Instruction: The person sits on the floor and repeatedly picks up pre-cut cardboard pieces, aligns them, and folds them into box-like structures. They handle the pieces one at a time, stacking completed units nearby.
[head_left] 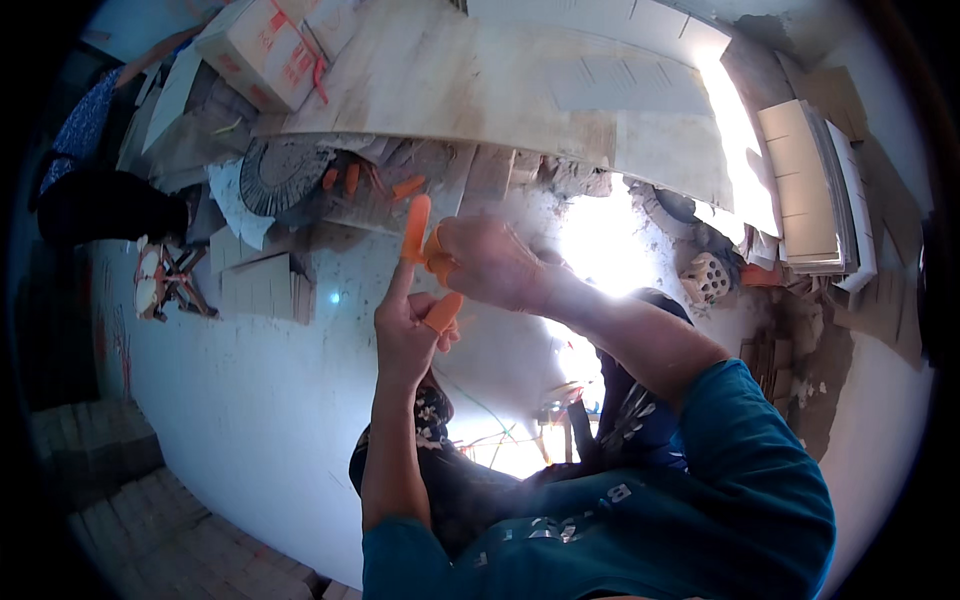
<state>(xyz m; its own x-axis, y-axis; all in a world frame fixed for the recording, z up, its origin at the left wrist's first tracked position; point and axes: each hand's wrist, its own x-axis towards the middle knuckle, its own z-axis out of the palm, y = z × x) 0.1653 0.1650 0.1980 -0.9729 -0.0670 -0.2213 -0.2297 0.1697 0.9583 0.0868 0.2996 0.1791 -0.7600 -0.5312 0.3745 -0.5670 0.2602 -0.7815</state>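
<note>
While the left hand (408,325) holds its index finger straight up, an orange cot (416,228) caps that fingertip, long axis upright. The right hand (490,262) lies just right of it, fingers pinched together at the cot's base.

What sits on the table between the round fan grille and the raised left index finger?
Head view: loose orange finger covers lie between the fan grille and left index finger.
</note>
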